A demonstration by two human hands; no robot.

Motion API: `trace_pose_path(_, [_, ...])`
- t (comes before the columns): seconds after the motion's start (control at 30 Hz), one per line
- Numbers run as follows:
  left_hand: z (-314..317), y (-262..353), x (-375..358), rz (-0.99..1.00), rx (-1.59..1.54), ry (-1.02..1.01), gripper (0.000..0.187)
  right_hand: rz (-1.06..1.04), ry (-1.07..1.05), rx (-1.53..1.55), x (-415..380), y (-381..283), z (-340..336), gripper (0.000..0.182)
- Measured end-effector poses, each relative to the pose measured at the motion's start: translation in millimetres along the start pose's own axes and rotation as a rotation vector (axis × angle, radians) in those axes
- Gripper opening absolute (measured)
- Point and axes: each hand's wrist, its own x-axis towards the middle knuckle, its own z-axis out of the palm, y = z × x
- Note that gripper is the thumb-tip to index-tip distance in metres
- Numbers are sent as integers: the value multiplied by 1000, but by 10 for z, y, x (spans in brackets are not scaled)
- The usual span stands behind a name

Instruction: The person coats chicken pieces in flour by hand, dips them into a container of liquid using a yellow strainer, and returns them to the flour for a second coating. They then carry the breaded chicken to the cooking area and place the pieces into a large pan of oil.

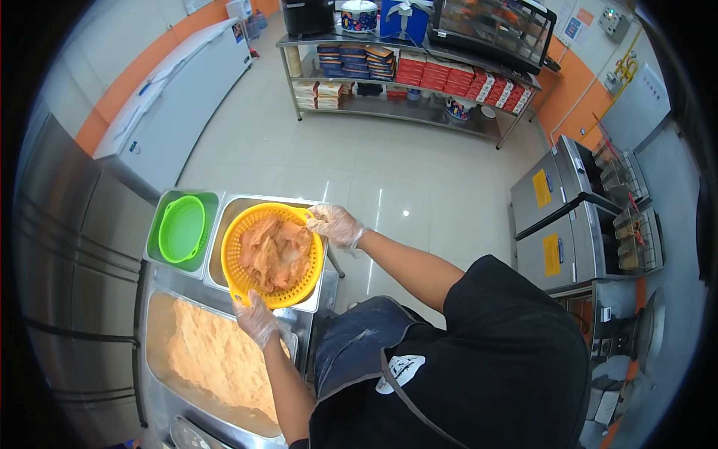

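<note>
A yellow perforated basket (318,262) holds raw, pale orange-pink meat pieces (275,253). It is over a steel pan (217,258) on the metal worktable. My right hand (336,226), in a clear plastic glove, is closed on the basket's handle at the upper right. My left hand (258,318), also gloved, grips the handle at the lower edge. Just below and left of the basket, a large steel tray (161,352) contains orange-tinted flour-like powder (217,359). A green basket (182,228) sits in another steel pan at the table's far left corner.
A white chest freezer (187,97) stands along the left wall. At the back, a steel shelf (396,112) carries boxes, a cooler and a glass display case (490,30). Fryers (550,217) with wire baskets stand at right. The lid-like metal item (191,434) lies below the tray.
</note>
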Motion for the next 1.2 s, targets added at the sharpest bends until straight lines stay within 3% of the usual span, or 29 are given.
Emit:
trace_pose_path(0.1, [51, -32, -4, 76, -128, 27, 31, 35, -5, 18, 37, 43, -30, 23])
trace_pose_path(0.2, [36, 103, -70, 117, -48, 40, 29, 77, 20, 55, 19, 43, -3, 24])
trace_pose_path(0.27, [51, -98, 18, 279, 94, 40, 28, 70, 31, 93, 38, 124, -10, 25])
trace_pose_path(0.3, [68, -118, 61, 337, 182, 52, 28, -28, 71, 83, 74, 252, -7, 23])
trace_pose_path(0.4, [118, -438, 183, 293, 92, 52, 29, 74, -20, -225, 91, 142, -125, 22])
trace_pose_path(0.43, [39, -246, 114, 219, 207, 52, 29, 96, -22, -305, 70, 87, -107, 22])
trace_pose_path(0.47, [-8, 32, 27, 149, 312, 43, 28, 102, -18, -205, 28, -2, -38, 21])
trace_pose_path(0.53, [-32, 162, -24, 61, 170, 32, 29, 102, 0, -85, 40, -13, -8, 21])
trace_pose_path(0.63, [-19, 50, -21, -34, -19, -3, 45, 91, 31, -15, 35, 47, 4, 22])
trace_pose_path(1.07, [63, -159, -5, 47, -194, 51, 45, -78, 96, 7, -4, 67, 103, 25])
trace_pose_path(1.17, [-55, 80, -42, -16, 230, 51, 43, 49, 62, -85, -25, 70, 104, 26])
trace_pose_path(1.2, [-44, -88, -19, 44, 232, 26, 39, 96, 67, -144, -32, -6, 35, 26])
